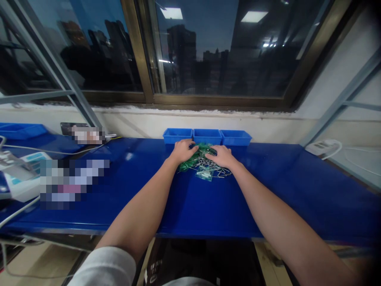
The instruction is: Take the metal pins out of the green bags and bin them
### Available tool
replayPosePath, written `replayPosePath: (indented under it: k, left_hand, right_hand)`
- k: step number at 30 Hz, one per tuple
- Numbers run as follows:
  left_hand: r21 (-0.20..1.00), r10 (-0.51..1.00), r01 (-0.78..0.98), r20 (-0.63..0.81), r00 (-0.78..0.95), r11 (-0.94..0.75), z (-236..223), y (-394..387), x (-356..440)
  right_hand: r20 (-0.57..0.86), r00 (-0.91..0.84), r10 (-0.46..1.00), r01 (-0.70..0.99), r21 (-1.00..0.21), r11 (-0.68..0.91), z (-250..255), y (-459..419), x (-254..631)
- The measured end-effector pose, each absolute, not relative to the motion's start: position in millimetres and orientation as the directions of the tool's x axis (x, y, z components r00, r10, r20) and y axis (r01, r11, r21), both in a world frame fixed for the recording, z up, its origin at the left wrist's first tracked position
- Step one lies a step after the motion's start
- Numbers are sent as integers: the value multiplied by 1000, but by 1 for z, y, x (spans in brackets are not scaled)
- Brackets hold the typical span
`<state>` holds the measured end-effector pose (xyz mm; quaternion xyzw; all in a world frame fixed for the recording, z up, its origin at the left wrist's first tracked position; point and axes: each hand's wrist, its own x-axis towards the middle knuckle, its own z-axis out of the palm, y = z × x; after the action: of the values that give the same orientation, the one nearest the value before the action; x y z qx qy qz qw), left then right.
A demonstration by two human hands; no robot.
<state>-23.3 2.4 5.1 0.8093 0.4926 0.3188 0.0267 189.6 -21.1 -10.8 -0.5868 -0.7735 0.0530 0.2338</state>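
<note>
A heap of thin, silvery metal pieces [218, 171], like screws or rivets, lies on the blue table, too small to tell exactly. Mixed in with it are green plastic bags [188, 163]. A small clear bag [204, 174] rests at the heap's near edge. My left hand [184, 151] is at the heap's left side, touching the green plastic, thumb apart from the fingers. On the right side, my right hand [222, 156] lies over the metal pieces with its thumb and fingers apart. Some fingertips are hidden. Neither hand visibly grips anything.
Three blue bins [207, 137] stand in a row behind the heap, against the wall. Another blue tray [24, 130] is at far left. A white device [22, 178] with cables sits left on the blue table [208, 210]. Grey metal posts [342, 95] rise on both sides.
</note>
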Motion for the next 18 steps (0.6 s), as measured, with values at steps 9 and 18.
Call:
replayPosePath:
  k: [9,18]
  left_hand:
    - [327,787,748,466,404,-578,-1,3,-21]
    - [324,784,743,461,417,-585,0,2,-21]
  right_hand:
    - [317,-105,943,882,-408,235,-11,-20,188]
    - [301,-104,948,907,-363,215,-8,-18,187]
